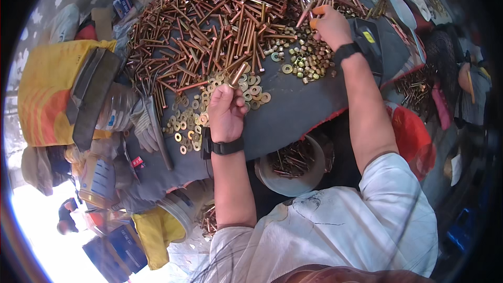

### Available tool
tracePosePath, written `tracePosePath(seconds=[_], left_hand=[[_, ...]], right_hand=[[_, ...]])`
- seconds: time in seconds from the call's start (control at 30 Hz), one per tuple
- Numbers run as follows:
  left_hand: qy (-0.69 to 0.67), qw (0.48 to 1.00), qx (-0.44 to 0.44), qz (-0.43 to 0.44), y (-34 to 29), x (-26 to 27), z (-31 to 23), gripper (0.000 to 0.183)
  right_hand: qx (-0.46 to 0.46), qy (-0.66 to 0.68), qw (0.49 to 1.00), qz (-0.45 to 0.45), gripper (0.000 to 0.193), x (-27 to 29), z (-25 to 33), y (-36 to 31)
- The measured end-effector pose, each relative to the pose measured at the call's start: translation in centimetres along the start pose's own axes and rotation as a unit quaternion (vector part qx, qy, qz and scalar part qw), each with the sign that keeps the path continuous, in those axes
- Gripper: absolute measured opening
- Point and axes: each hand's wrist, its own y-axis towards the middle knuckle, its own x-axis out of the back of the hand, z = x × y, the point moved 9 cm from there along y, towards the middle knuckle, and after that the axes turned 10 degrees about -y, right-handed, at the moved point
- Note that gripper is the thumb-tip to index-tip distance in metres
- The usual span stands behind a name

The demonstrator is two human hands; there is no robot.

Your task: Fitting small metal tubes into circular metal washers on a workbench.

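Observation:
My left hand (225,109) is closed round a brass-coloured bolt (238,75), which points up and to the right from the thumb and fingers. Loose flat washers (196,120) lie under and beside this hand. My right hand (332,25) reaches to the far right of the bench, its bent fingers apart and orange coverings on the fingertips. Just past those fingertips is the edge of a large heap of copper-coloured bolts (230,26). Short gold nuts or sleeves (312,60) are piled below the right hand. Both wrists wear black bands.
The grey work surface (283,105) has a ragged front edge. Below it stands a pale bucket (285,181) with bolts inside. A grey glove (146,126) and a yellow sack (44,91) are at left. A dark tray (367,44) and a red bag (411,139) are at right.

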Motion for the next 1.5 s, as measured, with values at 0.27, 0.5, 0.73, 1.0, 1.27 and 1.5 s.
tracePosePath(seconds=[0.27,0.5,0.73,1.0,1.27,1.5], left_hand=[[-0.023,1.0,-0.016,0.002,0.4,-0.2,-0.6,0.011],[0.062,0.996,-0.055,-0.021,0.0,-0.4,-1.5,0.014],[0.128,0.987,-0.085,-0.04,-0.2,-0.7,-1.9,0.011],[0.164,0.98,-0.095,-0.054,-0.3,-0.6,-1.6,0.011],[0.17,0.978,-0.112,-0.055,-0.4,-1.2,-1.8,0.011],[0.158,0.981,-0.093,-0.054,-0.6,-1.6,-1.2,0.011]], right_hand=[[0.097,0.343,0.924,0.137,0.021,-1.2,4.7,-4.8],[0.117,0.383,0.905,0.146,0.018,-1.9,6.1,-6.2],[0.147,0.359,0.905,0.177,0.017,-2.1,6.6,-6.5],[0.069,0.363,0.913,0.173,0.02,-2.7,6.0,-6.7],[0.146,0.378,0.9,0.16,0.02,-2.6,7.3,-7.2],[0.116,0.411,0.886,0.18,0.021,-3.8,7.7,-7.9]])
